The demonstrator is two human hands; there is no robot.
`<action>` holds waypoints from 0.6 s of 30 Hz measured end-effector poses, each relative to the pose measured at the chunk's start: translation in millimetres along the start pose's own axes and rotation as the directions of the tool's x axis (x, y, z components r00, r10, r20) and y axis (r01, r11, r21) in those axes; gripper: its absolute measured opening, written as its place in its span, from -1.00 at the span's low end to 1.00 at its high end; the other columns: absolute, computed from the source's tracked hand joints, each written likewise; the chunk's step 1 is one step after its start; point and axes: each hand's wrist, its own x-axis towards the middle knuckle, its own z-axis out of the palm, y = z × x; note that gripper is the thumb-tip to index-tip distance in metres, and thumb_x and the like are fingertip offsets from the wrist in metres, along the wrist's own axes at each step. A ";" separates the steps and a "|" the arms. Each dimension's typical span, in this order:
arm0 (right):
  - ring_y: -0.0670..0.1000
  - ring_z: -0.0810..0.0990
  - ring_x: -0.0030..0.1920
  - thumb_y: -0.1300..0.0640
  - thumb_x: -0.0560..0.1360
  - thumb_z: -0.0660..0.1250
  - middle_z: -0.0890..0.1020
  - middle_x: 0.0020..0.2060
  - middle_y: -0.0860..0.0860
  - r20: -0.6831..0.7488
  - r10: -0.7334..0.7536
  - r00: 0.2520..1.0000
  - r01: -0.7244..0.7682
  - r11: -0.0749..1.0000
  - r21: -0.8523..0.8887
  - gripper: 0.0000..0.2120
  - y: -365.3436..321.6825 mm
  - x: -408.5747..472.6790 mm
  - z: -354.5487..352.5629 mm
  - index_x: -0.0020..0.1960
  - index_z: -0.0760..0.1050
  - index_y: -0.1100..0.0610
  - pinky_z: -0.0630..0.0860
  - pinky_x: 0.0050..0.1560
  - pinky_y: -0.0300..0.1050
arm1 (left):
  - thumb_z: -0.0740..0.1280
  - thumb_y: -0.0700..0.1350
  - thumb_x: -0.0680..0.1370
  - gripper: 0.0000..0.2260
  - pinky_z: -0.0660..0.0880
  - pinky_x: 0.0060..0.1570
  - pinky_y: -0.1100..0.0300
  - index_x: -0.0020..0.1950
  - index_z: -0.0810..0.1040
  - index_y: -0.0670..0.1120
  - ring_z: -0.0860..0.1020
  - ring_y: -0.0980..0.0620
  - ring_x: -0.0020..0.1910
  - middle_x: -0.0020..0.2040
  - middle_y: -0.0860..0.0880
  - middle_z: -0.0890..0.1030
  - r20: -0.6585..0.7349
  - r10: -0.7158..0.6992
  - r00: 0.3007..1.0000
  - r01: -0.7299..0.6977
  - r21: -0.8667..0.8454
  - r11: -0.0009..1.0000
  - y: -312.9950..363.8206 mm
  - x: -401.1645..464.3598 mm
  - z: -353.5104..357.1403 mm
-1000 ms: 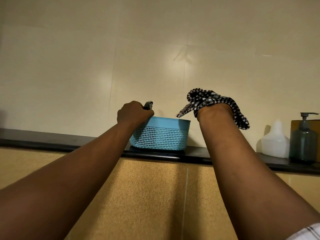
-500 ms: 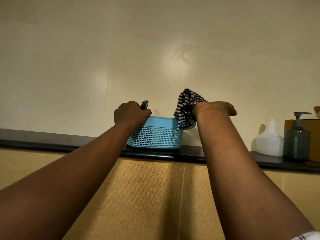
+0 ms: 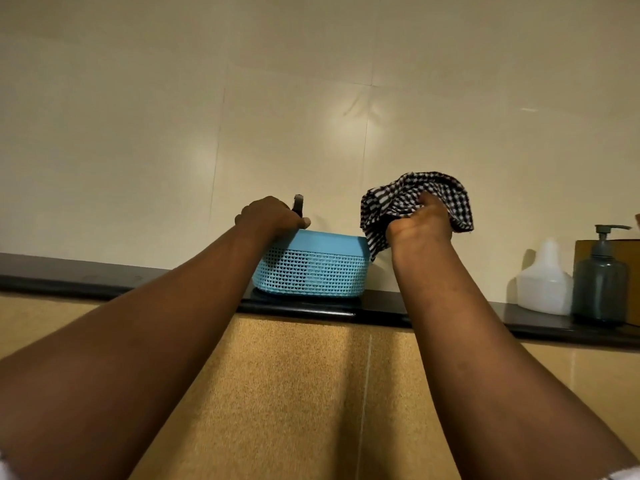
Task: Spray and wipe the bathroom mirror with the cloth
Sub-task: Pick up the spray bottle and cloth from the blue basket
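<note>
My right hand (image 3: 420, 225) grips a black-and-white checked cloth (image 3: 412, 199), bunched above the right rim of a blue mesh basket (image 3: 311, 268). Part of the cloth hangs down beside the basket's right side. My left hand (image 3: 268, 216) is closed over the basket's left rim around a dark object (image 3: 298, 204) whose tip sticks up behind the fingers; what it is cannot be told. No mirror is in view, only a cream tiled wall (image 3: 277, 116).
The basket stands on a narrow black ledge (image 3: 86, 277) along the wall. At the right of the ledge stand a white plastic bottle (image 3: 543, 289), a dark pump dispenser (image 3: 601, 282) and a brown box (image 3: 627, 265). Tan tiles lie below the ledge.
My right hand turned palm-up and lifted the cloth from the basket's right edge, so the cloth now bunches above the fingers. My left hand stayed on the basket's left rim.
</note>
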 end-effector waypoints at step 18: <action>0.11 0.53 0.27 0.10 0.55 0.39 0.53 0.30 0.14 0.248 -0.083 0.965 0.007 0.956 0.293 -0.55 -23.8 -10.0 -1.7 0.38 0.41 0.21 0.42 0.37 0.08 | 0.22 0.16 0.59 -0.61 0.52 -0.07 0.07 0.13 0.47 -0.16 0.63 -0.07 -0.07 -0.06 -0.08 0.69 -0.652 0.143 0.745 -0.482 -0.377 0.791 58.3 -23.1 -21.2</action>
